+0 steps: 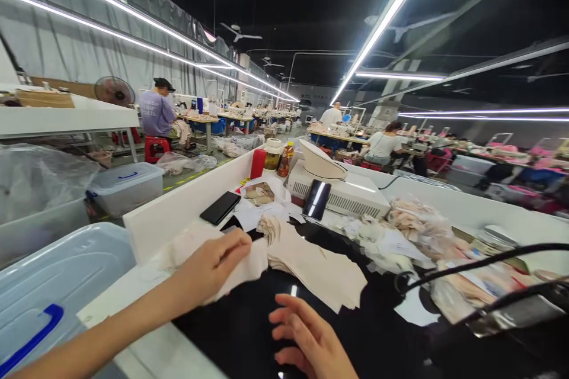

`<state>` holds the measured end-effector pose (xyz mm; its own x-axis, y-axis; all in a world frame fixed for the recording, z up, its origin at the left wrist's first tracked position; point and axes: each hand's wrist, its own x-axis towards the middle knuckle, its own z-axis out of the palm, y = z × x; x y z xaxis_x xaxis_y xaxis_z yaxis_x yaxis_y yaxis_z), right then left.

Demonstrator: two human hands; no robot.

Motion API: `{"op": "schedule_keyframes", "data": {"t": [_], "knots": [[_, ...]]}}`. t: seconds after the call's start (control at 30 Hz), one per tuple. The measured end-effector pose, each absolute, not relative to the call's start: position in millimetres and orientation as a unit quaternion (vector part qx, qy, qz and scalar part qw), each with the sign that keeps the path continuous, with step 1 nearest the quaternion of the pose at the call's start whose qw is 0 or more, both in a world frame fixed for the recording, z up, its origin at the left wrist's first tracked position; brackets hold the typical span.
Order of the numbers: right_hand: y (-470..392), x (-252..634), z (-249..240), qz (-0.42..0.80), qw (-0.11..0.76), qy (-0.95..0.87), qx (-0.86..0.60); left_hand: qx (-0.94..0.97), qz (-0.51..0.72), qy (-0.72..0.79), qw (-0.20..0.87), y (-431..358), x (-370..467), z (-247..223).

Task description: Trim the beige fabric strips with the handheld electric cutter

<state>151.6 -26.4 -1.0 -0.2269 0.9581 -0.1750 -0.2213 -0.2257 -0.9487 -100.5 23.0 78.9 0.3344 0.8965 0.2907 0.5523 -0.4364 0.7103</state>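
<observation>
Left hand [213, 266] pinches a beige fabric piece [242, 266] at the near left of the dark table [249, 331], its length running right toward the fabric stack [311, 266], while the right hand [311, 340] hovers open, empty, just below.

A large garment factory floor. A white-walled tabletop [186, 204] holds stacked beige fabric pieces [311, 260] (cut to shape) beside a white machine [342, 189]. Beyond the tabletop, rows of sewing stations [222, 118] stretch away with seated workers [157, 112], under long ceiling strip lights [386, 18]. Plastic storage bins [124, 186] sit left of it.
</observation>
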Motion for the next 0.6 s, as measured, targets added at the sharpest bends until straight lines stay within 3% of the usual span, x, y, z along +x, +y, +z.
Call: {"op": "schedule_keyframes", "data": {"t": [0.17,0.37,0.6], "knots": [[-28.5,155.0,0.5,0.72,0.444,-0.39,-0.364,0.784,0.257,0.403,0.396,2.5,-60.6,57.2],[-33.1,169.4,-3.8,0.693,0.451,-0.419,-0.376,0.62,0.141,0.361,0.682,-10.5,-40.5,30.2],[-45.0,174.3,0.9,0.668,0.44,-0.46,-0.385,0.437,0.18,0.318,0.822,-15.7,-21.3,20.3]]}}
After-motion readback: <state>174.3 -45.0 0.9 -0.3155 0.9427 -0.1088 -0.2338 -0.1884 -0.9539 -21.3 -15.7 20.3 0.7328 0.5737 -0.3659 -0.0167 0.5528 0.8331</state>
